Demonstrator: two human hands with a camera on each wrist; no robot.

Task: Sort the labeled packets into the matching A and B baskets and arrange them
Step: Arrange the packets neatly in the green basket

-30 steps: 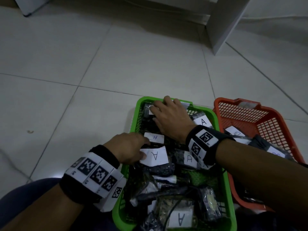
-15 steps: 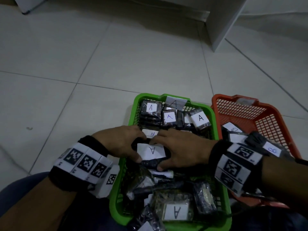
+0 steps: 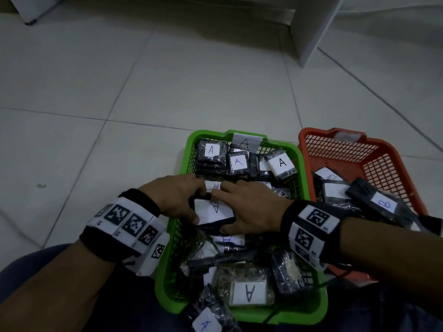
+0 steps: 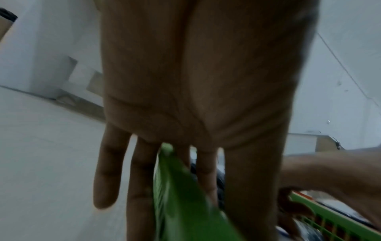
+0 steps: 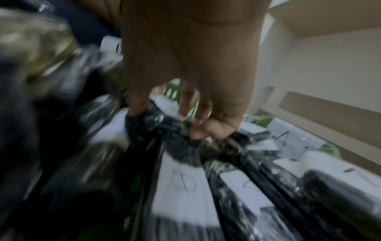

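1. Both hands are down in the green basket [image 3: 297, 153], centre of the head view, working one packet labelled A [image 3: 212, 212] between them.
2. The left hand [image 3: 176, 196] has its thumb hooked along the packet's lower left edge and fingers curled over the top edge. The left wrist view adds little: it is blurred and shows straighter fingers by the basket rim.
3. The right hand [image 3: 251, 210] clamps the packet's right side, thumb under the lower edge, fingers curled over the top. The right wrist view, also blurred, shows fingertips pinching crinkled black wrapping.
4. Upper part of the green basket: a tidy row of standing A packets [image 3: 237, 161] against the far wall. Below the hands: a loose heap, with one A packet [image 3: 207, 323] hanging over the near rim at the bottom of the frame.
5. To the right, the orange basket [image 3: 374, 149] holds B packets [image 3: 383, 203] lying untidily, touching one another.
6. My read: this packet is headed for the arranged row.
7. Risks from here: the wrapping looks slick, so the packet could slip out of the hold; pushing it in could topple the tilted right-hand packet of the row; a forearm sweeping back may knock the overhanging packet onto the floor [image 3: 143, 80].
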